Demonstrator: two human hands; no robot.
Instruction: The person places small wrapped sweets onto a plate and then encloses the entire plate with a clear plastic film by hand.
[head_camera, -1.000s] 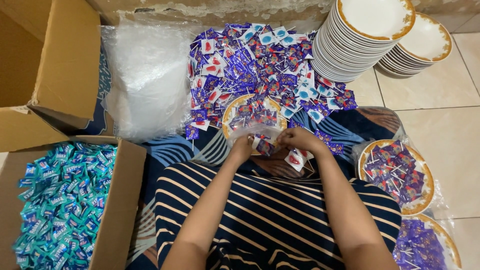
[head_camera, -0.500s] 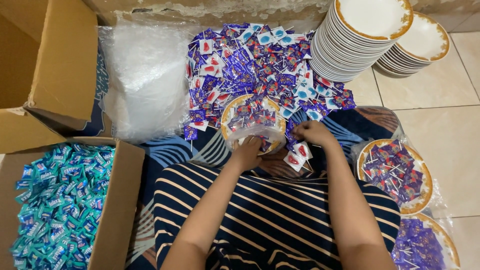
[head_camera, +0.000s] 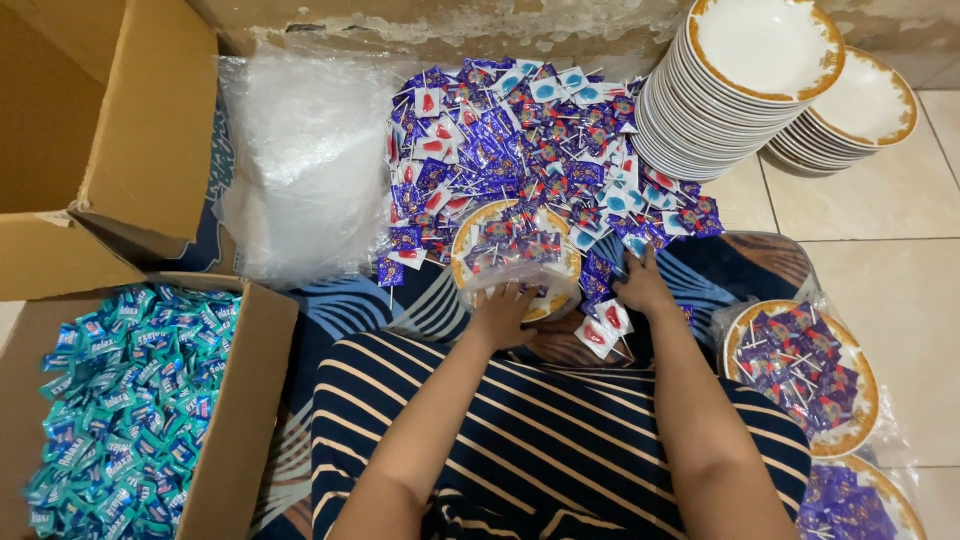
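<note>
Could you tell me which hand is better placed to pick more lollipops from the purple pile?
Probably the right hand: it already rests at the near edge of the lollipop pile, while the left hand is on the bagged plate.

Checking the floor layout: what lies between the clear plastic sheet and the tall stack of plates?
In the head view, the pile of purple-wrapped lollipops fills the stretch between the clear plastic sheet and the stack of plates.

Purple wrapped lollipops (head_camera: 520, 140); white, gold-rimmed plates (head_camera: 765, 50); teal, perhaps blue, sachets (head_camera: 120, 390).
</note>
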